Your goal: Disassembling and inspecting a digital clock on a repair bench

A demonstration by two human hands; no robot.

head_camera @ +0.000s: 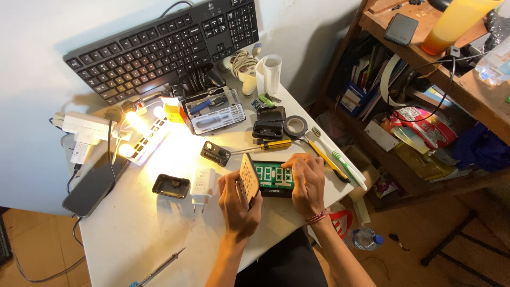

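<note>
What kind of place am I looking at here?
Likely a home electronics repair desk: an opened device with a green circuit board, a screwdriver, a soldering iron and a black keyboard on a cluttered white table.

I see my left hand (239, 204) gripping a matt cream plastic panel (248, 178), my right hand (308, 183) pressing a glossy green circuit board (273, 175). The table (133, 234) looks smooth white laminate, the shelf (425, 69) raw wood, the tape roll (295, 126) glossy black.
</note>
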